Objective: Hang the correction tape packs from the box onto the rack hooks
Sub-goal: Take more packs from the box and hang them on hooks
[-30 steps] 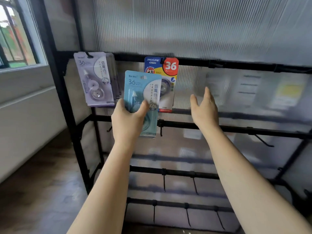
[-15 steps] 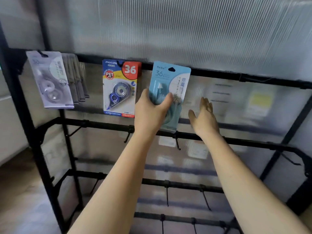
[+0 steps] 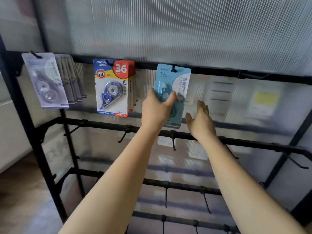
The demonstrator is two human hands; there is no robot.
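Observation:
My left hand point(image 3: 156, 109) grips a light blue correction tape pack point(image 3: 175, 81) by its lower half. The pack's top hole sits at a hook point(image 3: 173, 69) on the top bar of the black rack point(image 3: 219, 72). My right hand point(image 3: 201, 121) hovers open just right of the pack, fingers straight and apart from it. Left of it, a stack of blue, yellow and red packs point(image 3: 112, 86) hangs from a hook. A row of pale purple packs point(image 3: 46, 80) hangs at the far left. The box is out of view.
Lower rack bars carry bare hooks point(image 3: 173, 141), some pointing toward me. A ribbed translucent panel point(image 3: 185, 27) backs the rack. Blurred paper sheets show behind it on the right. Wooden floor point(image 3: 20, 200) lies at the lower left.
My left hand carried the blue pack rightward and up, past the red and yellow packs, to the top bar's hook. My right hand dropped lower beside it. My view shifted right.

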